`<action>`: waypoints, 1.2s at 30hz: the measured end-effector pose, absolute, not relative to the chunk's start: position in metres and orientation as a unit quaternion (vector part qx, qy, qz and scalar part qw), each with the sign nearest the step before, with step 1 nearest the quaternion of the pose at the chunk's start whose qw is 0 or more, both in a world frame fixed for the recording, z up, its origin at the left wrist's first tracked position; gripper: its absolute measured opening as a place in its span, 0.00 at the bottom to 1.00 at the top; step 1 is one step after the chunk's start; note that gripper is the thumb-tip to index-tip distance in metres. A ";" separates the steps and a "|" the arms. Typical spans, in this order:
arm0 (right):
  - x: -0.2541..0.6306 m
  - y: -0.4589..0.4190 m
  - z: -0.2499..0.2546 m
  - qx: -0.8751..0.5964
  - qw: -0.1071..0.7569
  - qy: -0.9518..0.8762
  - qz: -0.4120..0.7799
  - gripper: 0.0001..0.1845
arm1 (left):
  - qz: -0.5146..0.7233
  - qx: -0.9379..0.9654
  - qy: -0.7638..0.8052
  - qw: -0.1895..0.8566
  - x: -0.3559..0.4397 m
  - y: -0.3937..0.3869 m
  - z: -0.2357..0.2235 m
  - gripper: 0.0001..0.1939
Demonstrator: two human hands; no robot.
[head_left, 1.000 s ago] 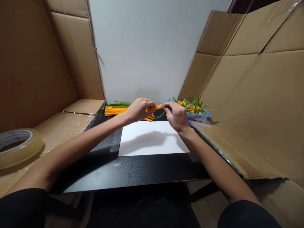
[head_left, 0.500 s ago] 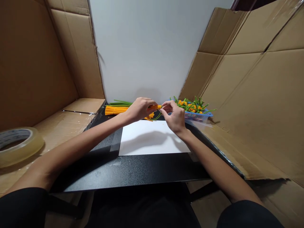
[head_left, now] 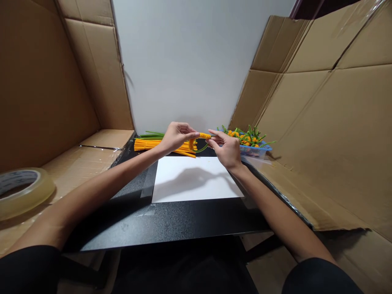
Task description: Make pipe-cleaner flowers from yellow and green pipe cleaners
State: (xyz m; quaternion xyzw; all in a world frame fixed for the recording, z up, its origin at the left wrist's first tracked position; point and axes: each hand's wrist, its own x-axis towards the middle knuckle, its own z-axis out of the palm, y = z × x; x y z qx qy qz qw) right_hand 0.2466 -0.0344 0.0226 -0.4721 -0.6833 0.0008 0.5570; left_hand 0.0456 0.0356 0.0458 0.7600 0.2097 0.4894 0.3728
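Note:
My left hand (head_left: 178, 135) pinches one end of a coiled orange pipe cleaner (head_left: 204, 135) above the far edge of the white sheet (head_left: 196, 179). My right hand (head_left: 227, 148) has thumb and fingertips closed at the coil's other end, where a thin green stem (head_left: 202, 149) loops down below it. An orange length hangs beneath the left fingers. Behind the left wrist lies a bundle of orange pipe cleaners (head_left: 148, 144), with green pipe cleaners (head_left: 151, 134) just beyond.
Back right, a blue basket (head_left: 255, 152) holds several orange-and-green pipe cleaner pieces. The sheet lies on a black table (head_left: 171, 224). Cardboard walls (head_left: 330, 134) stand on both sides. A large roll of clear tape (head_left: 45, 190) rests at the left on cardboard.
My left hand has shifted slightly left along the pipe cleaner, so more of the orange coil and a hanging orange part show. My right hand keeps its pinch. The view has tilted slightly.

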 end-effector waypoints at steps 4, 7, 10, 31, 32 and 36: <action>0.255 -0.030 0.025 -0.471 0.500 -0.726 0.020 0.12 | 0.498 0.735 0.245 0.390 0.046 0.042 0.044 0.24; 0.265 -0.025 0.026 -0.496 0.464 -0.733 -0.025 0.11 | 0.490 0.725 0.280 0.394 0.042 0.055 0.042 0.23; 0.278 -0.018 0.025 -0.535 0.453 -0.710 -0.072 0.10 | 0.501 0.707 0.313 0.389 0.029 0.076 0.044 0.20; 0.262 -0.018 0.015 -0.610 0.448 -0.646 0.093 0.09 | 0.265 0.723 0.325 0.548 0.031 0.079 0.019 0.19; 0.261 -0.019 0.015 -0.609 0.448 -0.649 0.080 0.09 | 0.264 0.698 0.317 0.586 0.035 0.073 0.019 0.16; 0.260 -0.020 0.013 -0.607 0.404 -0.684 -0.007 0.08 | 0.311 0.639 0.353 0.609 0.044 0.062 0.021 0.07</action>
